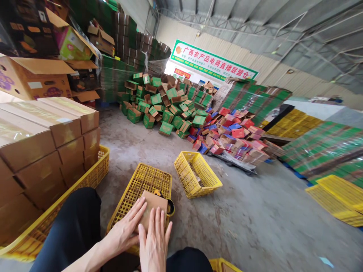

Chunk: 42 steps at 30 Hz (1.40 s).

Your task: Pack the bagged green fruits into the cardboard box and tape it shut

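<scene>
A small brown cardboard box (155, 202) rests on an upturned yellow plastic crate (151, 174) between my knees. My left hand (126, 224) lies along the box's left side, fingers stretched out over its top. Flat on the near part of the box is my right hand (154, 236), its fingers extended and slightly apart. Both palms face down, and neither hand grips anything. Just right of the box, on the crate's edge, sits a tape dispenser (170, 207) with a dark roll, partly hidden behind the box.
Stacked brown boxes (45, 158) fill a long yellow crate (103, 158) at my left. A yellow basket (195, 175) stands ahead on the concrete floor. Farther off lie heaps of green cartons (167, 128) and red and blue cartons (227, 132). Yellow crates (337, 198) lie at right.
</scene>
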Each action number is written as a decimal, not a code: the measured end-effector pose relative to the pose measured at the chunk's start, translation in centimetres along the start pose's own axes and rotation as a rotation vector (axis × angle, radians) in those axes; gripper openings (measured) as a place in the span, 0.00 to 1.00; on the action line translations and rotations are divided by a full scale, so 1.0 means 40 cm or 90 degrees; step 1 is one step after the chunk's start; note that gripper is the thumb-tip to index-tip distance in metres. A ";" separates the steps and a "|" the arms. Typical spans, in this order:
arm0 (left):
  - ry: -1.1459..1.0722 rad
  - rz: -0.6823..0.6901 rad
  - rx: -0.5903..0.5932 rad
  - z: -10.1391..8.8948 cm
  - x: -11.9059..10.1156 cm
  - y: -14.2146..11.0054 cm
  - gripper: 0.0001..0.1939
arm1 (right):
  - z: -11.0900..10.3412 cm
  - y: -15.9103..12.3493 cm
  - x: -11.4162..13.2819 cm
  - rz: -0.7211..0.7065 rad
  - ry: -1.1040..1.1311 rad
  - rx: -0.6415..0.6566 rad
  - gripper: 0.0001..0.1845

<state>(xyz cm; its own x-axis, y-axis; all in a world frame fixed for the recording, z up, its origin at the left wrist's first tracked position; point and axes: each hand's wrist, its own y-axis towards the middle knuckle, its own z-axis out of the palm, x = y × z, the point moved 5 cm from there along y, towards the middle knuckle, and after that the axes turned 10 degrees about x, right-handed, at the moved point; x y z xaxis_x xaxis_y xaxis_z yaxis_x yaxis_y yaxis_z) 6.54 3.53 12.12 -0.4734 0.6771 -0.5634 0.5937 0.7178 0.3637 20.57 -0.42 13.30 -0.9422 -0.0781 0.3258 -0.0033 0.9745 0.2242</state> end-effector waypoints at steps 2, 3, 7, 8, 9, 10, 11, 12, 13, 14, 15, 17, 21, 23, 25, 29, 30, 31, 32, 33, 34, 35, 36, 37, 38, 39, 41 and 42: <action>-0.007 -0.003 -0.003 -0.001 0.001 -0.001 0.44 | 0.002 0.000 0.019 -0.016 0.007 0.012 0.38; -0.013 -0.005 -0.003 -0.001 0.002 -0.001 0.44 | 0.002 0.001 0.029 -0.022 0.013 0.015 0.38; -0.035 -0.002 -0.007 -0.004 0.006 -0.004 0.43 | -0.002 0.013 0.069 -0.039 0.029 0.024 0.34; -0.036 0.002 -0.010 -0.004 0.007 -0.005 0.43 | -0.003 0.017 0.078 -0.047 0.027 0.031 0.32; -0.036 0.007 -0.013 -0.004 0.009 -0.006 0.42 | -0.004 0.021 0.086 -0.057 0.021 0.037 0.31; -0.037 0.011 -0.018 -0.003 0.010 -0.007 0.41 | -0.006 0.025 0.093 -0.068 0.015 0.044 0.30; -0.036 0.014 -0.024 -0.003 0.012 -0.008 0.39 | -0.008 0.030 0.099 -0.079 0.009 0.049 0.29; -0.036 0.015 -0.032 -0.002 0.013 -0.009 0.38 | -0.012 0.034 0.102 -0.088 0.003 0.052 0.29; -0.035 0.016 -0.039 -0.001 0.014 -0.009 0.37 | -0.015 0.039 0.104 -0.095 0.000 0.056 0.29; -0.034 0.017 -0.043 0.000 0.015 -0.010 0.36 | -0.020 0.045 0.105 -0.101 -0.002 0.062 0.29; -0.032 0.019 -0.045 0.001 0.015 -0.010 0.35 | -0.024 0.050 0.106 -0.105 -0.001 0.069 0.29; -0.028 0.020 -0.045 0.003 0.014 -0.009 0.35 | -0.034 0.061 0.108 -0.116 0.003 0.087 0.30; -0.007 0.012 -0.046 0.004 0.019 -0.006 0.37 | -0.052 0.082 0.111 -0.123 0.010 0.113 0.30; 0.011 0.007 -0.041 0.004 0.025 -0.007 0.38 | -0.057 0.087 0.110 -0.119 0.006 0.124 0.30; 0.027 0.004 -0.032 0.005 0.029 -0.008 0.40 | -0.057 0.089 0.107 -0.117 -0.007 0.137 0.30; 0.053 -0.001 -0.024 0.003 0.025 -0.008 0.41 | -0.047 0.086 0.091 -0.104 -0.045 0.129 0.30; 0.061 -0.002 -0.023 0.002 0.022 -0.007 0.41 | -0.043 0.085 0.085 -0.100 -0.057 0.120 0.30; 0.069 -0.003 -0.023 0.001 0.018 -0.006 0.41 | -0.040 0.084 0.078 -0.096 -0.069 0.112 0.29; 0.078 -0.003 -0.022 0.000 0.014 -0.005 0.42 | -0.037 0.083 0.072 -0.095 -0.080 0.105 0.29; 0.087 -0.002 -0.021 -0.001 0.010 -0.003 0.43 | -0.035 0.083 0.066 -0.092 -0.088 0.098 0.29; 0.096 -0.003 -0.021 -0.003 0.007 -0.002 0.44 | -0.034 0.083 0.060 -0.086 -0.092 0.092 0.29; 0.104 -0.006 -0.021 -0.003 0.005 -0.002 0.45 | -0.034 0.082 0.053 -0.075 -0.094 0.086 0.29; 0.109 -0.010 -0.020 -0.004 0.004 -0.002 0.48 | -0.036 0.082 0.046 -0.060 -0.094 0.081 0.28; 0.111 -0.016 -0.018 -0.004 0.005 -0.002 0.50 | -0.037 0.081 0.039 -0.045 -0.094 0.079 0.28; 0.111 -0.020 -0.017 -0.004 0.005 -0.002 0.53 | -0.037 0.079 0.031 -0.030 -0.095 0.079 0.29; 0.108 -0.024 -0.015 -0.004 0.006 -0.003 0.55 | -0.037 0.078 0.024 -0.020 -0.097 0.081 0.29; 0.103 -0.027 -0.011 -0.004 0.007 -0.003 0.57 | -0.035 0.074 0.011 -0.013 -0.104 0.083 0.30; 0.102 -0.026 -0.006 -0.003 0.007 -0.003 0.57 | -0.033 0.072 0.005 -0.015 -0.108 0.083 0.31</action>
<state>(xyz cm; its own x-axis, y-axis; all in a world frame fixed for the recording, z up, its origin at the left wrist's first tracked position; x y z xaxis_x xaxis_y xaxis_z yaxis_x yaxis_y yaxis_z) 6.25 3.65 12.01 -0.5960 0.6635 -0.4523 0.5653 0.7467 0.3504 20.80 2.11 15.24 -0.9843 -0.0750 0.1596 -0.0586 0.9927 0.1054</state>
